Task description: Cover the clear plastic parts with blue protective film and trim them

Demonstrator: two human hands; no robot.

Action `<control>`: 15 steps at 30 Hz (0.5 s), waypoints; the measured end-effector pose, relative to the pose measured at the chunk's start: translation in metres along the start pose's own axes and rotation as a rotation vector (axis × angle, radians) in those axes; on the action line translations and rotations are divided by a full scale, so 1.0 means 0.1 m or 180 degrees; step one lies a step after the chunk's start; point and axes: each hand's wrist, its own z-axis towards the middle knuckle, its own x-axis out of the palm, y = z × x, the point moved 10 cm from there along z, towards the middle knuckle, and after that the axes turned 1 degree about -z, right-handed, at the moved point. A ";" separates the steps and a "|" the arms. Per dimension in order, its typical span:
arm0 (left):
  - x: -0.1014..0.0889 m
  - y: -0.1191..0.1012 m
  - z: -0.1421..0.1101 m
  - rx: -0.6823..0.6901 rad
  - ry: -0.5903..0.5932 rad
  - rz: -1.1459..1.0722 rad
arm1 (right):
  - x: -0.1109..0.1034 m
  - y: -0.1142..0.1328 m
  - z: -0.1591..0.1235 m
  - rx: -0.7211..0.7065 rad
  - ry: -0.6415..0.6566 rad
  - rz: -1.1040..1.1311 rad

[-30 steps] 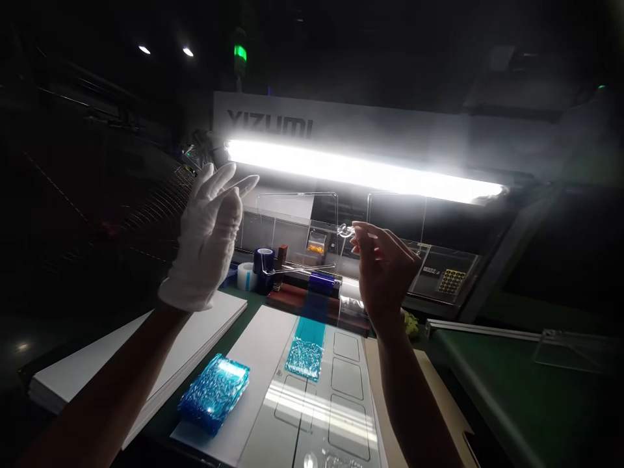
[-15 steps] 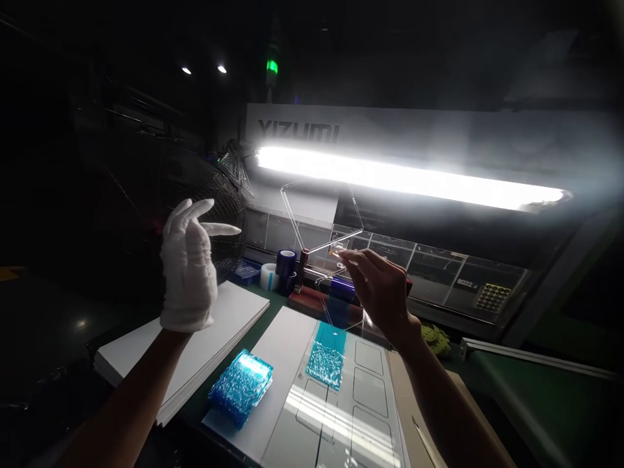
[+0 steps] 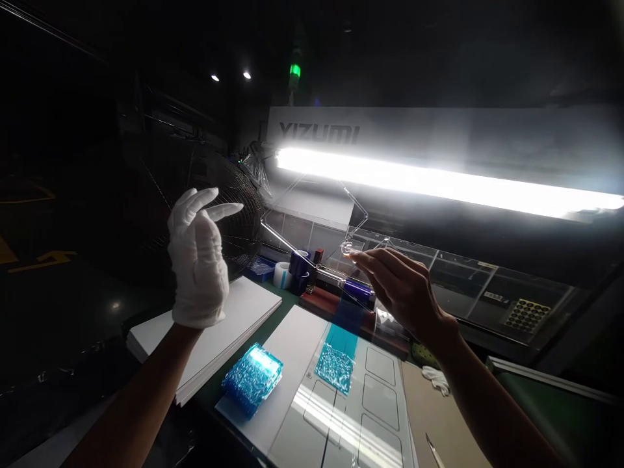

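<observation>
One green-topped bench (image 3: 287,300) under long fluorescent tube (image 3: 439,183), white YIZUMI panel (image 3: 316,133) behind, wire fan guard (image 3: 229,221) back left. On bench: stack of white sheets (image 3: 214,331), white board (image 3: 351,416) w/ rounded-rect outlines, tan mat (image 3: 439,416) to its right.

Both hands up above bench, well apart. Left hand (image 3: 199,260) in white glove, fingers spread wide, thumb apart, nothing held. Right hand (image 3: 402,292) bare, fingertips (image 3: 358,257) pinched narrow on curled corner of clear film (image 3: 312,257). Film in air above back of bench, off board, thin and hard to trace vs glare, far edge unclear.

Crinkled blue pack (image 3: 252,379) on white board, front left. Teal strip w/ crinkled patch (image 3: 336,367) on board, under right hand, not touching. Blue tape roll (image 3: 298,263) just beside white tape roll (image 3: 281,275), back of bench. Crumpled white cloth (image 3: 436,379) and craft knife (image 3: 435,450) on tan mat.
</observation>
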 end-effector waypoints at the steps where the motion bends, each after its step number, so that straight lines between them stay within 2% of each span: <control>1: 0.01 -0.03 0.00 0.0086 0.0007 0.0035 | -0.01 0.00 -0.01 -0.0027 -0.0004 -0.0011; 7: 0.10 -0.08 -0.02 0.0225 0.0130 0.0054 | -0.16 -0.02 -0.06 -0.0151 0.0037 -0.0117; 11: 0.21 -0.11 -0.09 0.0149 0.0177 0.0098 | -0.38 -0.15 -0.15 -0.0100 0.0216 -0.0267; 15: 0.40 -0.16 -0.16 0.0007 0.0230 -0.0108 | -0.64 -0.28 -0.23 -0.0019 0.0381 -0.0638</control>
